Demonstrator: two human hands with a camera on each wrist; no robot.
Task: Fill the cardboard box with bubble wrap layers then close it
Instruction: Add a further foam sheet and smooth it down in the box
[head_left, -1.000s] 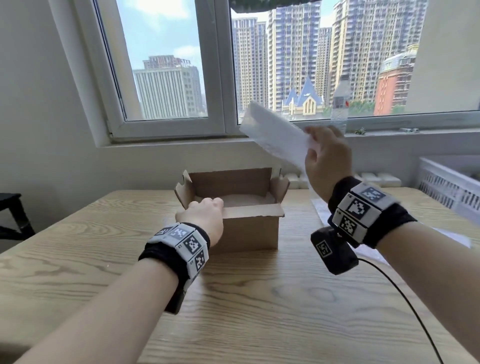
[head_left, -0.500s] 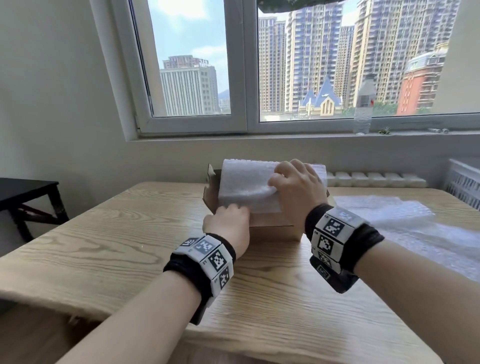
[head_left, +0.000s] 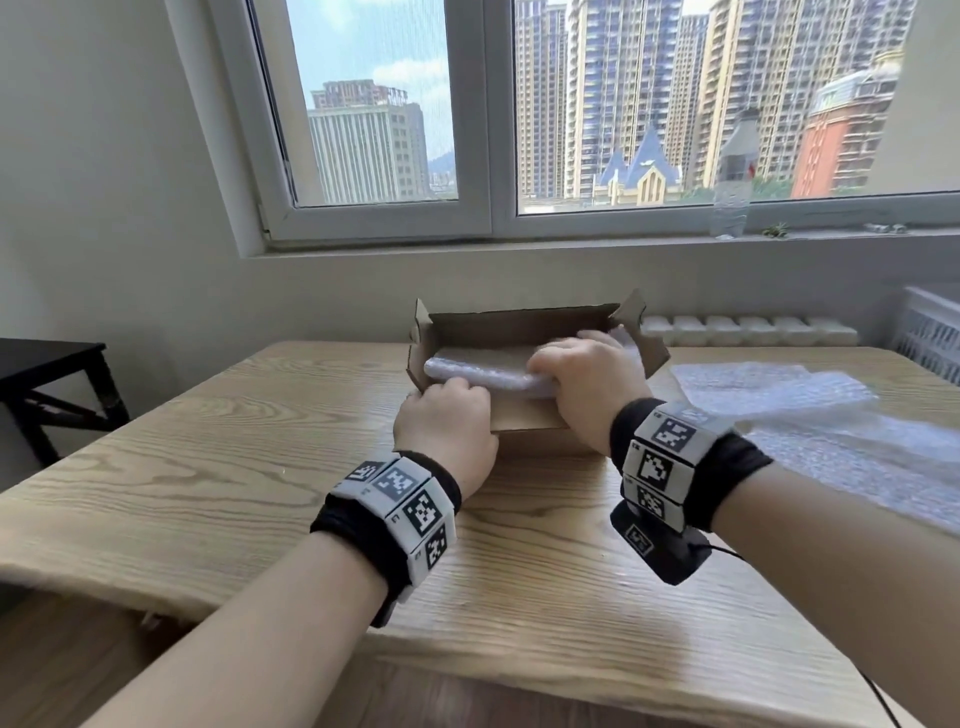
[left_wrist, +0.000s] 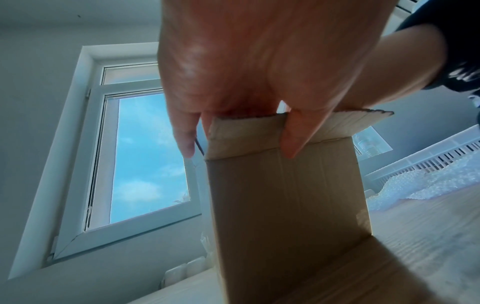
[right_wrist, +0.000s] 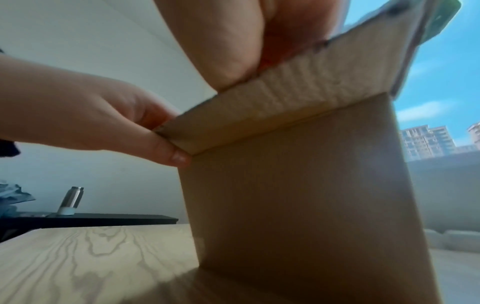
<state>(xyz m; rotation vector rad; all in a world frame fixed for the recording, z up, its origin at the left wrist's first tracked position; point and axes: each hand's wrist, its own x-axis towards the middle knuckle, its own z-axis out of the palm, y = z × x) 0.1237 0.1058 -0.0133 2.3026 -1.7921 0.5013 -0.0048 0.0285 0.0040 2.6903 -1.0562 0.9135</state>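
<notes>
The open cardboard box (head_left: 524, 328) stands on the wooden table (head_left: 208, 467) with its flaps up. A folded white bubble wrap sheet (head_left: 480, 370) lies across its opening, partly sunk inside. My right hand (head_left: 566, 366) is curled over the sheet's right end and presses it down into the box. My left hand (head_left: 451, 397) grips the near flap at the box's left front corner. In the left wrist view the thumb and a finger (left_wrist: 185, 142) pinch that flap above the box wall (left_wrist: 285, 205). The right wrist view shows the box front (right_wrist: 311, 185) and my left hand (right_wrist: 166, 152) on the flap corner.
Loose bubble wrap sheets (head_left: 789, 400) lie on the table to the right. A white slatted basket (head_left: 932, 332) stands far right and white foam blocks (head_left: 743, 330) sit behind the box. A water bottle (head_left: 733, 171) is on the windowsill. A black side table (head_left: 52, 374) stands left.
My right hand brought the bubble wrap sheet down from the air onto the box and pushed it partly in. My left hand stayed on the near flap.
</notes>
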